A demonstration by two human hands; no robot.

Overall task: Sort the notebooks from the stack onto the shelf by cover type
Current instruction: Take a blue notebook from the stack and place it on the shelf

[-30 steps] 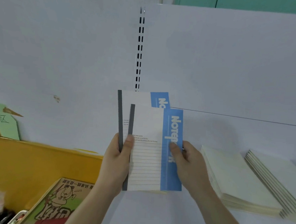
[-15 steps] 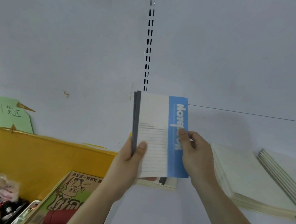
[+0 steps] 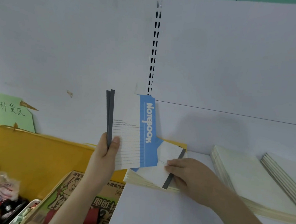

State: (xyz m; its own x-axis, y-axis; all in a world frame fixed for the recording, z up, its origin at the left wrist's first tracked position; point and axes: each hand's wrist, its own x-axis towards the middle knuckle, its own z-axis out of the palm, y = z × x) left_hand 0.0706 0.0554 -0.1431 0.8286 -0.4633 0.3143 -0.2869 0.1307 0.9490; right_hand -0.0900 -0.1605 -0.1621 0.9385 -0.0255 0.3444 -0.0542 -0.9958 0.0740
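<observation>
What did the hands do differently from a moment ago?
The right hand let go of the upright notebooks and dropped to the small stack lying on the shelf, where it now grips the top notebook. The left hand kept holding the upright notebooks. The two cream piles on the right stayed put.

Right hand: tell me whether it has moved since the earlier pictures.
Yes. The right hand left the upright blue-and-white notebooks and dropped onto the flat notebook stack on the white shelf.
</observation>
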